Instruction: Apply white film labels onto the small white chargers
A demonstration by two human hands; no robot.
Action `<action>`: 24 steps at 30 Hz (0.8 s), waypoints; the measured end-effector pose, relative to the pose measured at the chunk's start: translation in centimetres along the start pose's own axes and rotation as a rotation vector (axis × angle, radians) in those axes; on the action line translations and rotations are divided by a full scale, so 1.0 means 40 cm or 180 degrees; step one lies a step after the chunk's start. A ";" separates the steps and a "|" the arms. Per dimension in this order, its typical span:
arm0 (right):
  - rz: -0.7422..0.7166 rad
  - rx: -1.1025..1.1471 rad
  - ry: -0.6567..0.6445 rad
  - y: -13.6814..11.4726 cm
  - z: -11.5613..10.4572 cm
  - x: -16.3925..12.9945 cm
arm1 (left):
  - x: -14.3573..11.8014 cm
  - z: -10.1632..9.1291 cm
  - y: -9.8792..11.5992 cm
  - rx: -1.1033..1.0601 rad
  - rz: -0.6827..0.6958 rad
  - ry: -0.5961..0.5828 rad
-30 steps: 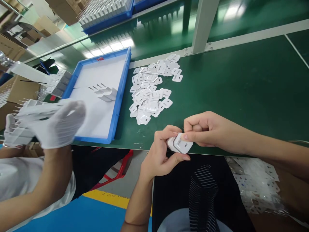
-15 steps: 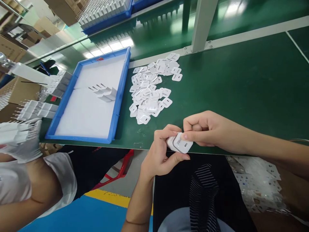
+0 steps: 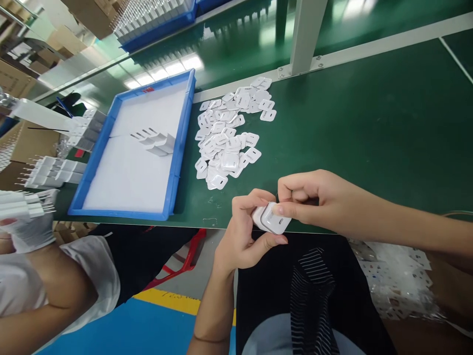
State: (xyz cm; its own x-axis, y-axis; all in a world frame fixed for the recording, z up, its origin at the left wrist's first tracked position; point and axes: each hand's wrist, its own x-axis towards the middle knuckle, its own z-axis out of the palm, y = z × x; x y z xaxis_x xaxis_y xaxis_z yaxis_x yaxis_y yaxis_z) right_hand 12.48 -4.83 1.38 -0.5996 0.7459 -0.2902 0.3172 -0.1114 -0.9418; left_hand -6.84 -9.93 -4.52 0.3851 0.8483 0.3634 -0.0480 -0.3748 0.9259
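Note:
My left hand point(image 3: 240, 231) is wrapped round a white charger housing point(image 3: 258, 217) just over the table's front edge. Against the end of the housing lies a glossy white cover plate point(image 3: 282, 225) with a small dark slot. My right hand point(image 3: 314, 197) has its thumb pressed on the plate's upper side, with the other fingers curled behind it. Whether the plate is seated flush cannot be made out. Beyond my hands, many similar slotted plates point(image 3: 229, 160) lie in a loose heap on the green table point(image 3: 354, 133).
A blue tray point(image 3: 177, 148) with a white lining holds several white chargers point(image 3: 158, 143), pins showing. On the left, a co-worker's gloved hand point(image 3: 35, 231) holds a row of chargers. A metal post point(image 3: 305, 39) rises behind the heap; clear plastic bags point(image 3: 397, 281) lie below right.
The view has shifted slightly, so the table items sit a little further left. My hands keep their hold on the housing and plate. The co-worker's gloved hand has moved slightly left.

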 end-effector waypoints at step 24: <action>0.0163 0.1270 -0.0725 0.044 0.016 0.041 | 0.010 -0.015 0.018 -0.0376 0.0028 0.0279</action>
State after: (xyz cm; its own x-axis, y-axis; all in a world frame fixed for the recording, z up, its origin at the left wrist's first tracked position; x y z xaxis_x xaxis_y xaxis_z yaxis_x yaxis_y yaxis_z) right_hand 11.58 -4.21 -0.85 -0.7508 0.5746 -0.3259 0.0698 -0.4216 -0.9041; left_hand -7.25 -9.62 -3.65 0.3026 0.8765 0.3744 -0.1613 -0.3400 0.9265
